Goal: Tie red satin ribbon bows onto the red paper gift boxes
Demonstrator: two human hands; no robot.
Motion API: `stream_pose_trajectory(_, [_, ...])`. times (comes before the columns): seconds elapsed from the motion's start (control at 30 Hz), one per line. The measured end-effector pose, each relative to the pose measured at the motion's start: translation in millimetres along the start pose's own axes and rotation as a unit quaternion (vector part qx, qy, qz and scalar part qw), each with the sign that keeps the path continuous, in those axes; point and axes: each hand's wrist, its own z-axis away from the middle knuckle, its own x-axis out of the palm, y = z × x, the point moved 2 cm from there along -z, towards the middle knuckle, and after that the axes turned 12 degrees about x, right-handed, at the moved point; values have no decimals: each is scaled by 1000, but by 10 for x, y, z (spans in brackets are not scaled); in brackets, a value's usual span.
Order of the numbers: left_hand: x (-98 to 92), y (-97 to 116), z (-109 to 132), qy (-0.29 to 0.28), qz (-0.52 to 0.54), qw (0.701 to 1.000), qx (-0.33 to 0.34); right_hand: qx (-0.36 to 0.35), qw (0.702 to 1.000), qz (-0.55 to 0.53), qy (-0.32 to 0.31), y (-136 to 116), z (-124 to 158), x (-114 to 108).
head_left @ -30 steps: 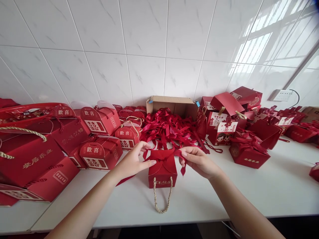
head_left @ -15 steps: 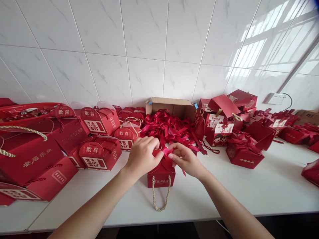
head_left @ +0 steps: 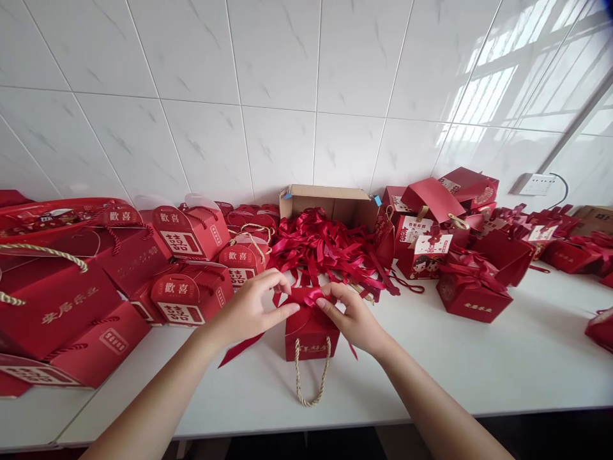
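Note:
A small red gift box (head_left: 310,338) with a beige rope handle (head_left: 311,380) stands on the white table (head_left: 479,377) in front of me. A red ribbon (head_left: 306,296) crosses its folded top, one end trailing down to the left (head_left: 239,348). My left hand (head_left: 249,310) pinches the ribbon at the box's top left. My right hand (head_left: 352,316) pinches it at the top right. Both hands are closed on the ribbon, fingertips nearly meeting over the box.
A heap of loose red ribbons (head_left: 330,249) spills from an open cardboard carton (head_left: 330,199) behind the box. Several red gift boxes (head_left: 191,297) crowd the left side, more (head_left: 467,291) the right. A wall socket (head_left: 531,184) sits on the tiled wall.
One second ago my hands held the ribbon ends apart. They came together over the box top, and now pinch a loop of ribbon there, slightly parted again.

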Motion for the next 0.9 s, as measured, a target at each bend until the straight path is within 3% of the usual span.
stream_pose_trajectory(0.07, [20, -16, 6, 29, 43, 998, -32, 16, 1000, -11, 0, 5, -3, 11])
stream_pose_trajectory(0.2, [115, 54, -114, 34, 103, 992, -58, 24, 999, -20, 11, 0, -12, 37])
stream_pose_trajectory(0.47, [141, 175, -354, 98, 38, 994, -6, 17, 998, -57, 31, 35, -30, 48])
stream_pose_trajectory(0.6, [136, 16, -212, 138, 64, 984, -88, 22, 995, -95, 22, 32, -49, 50])
stream_pose_trajectory(0.77, [282, -286, 91, 70, 181, 954, -228, 39, 989, -136, -31, 10, -67, 60])
stream_pose_trajectory(0.9, [406, -353, 172, -4, 310, 908, -282, 49, 985, -147, -69, -4, -64, 31])
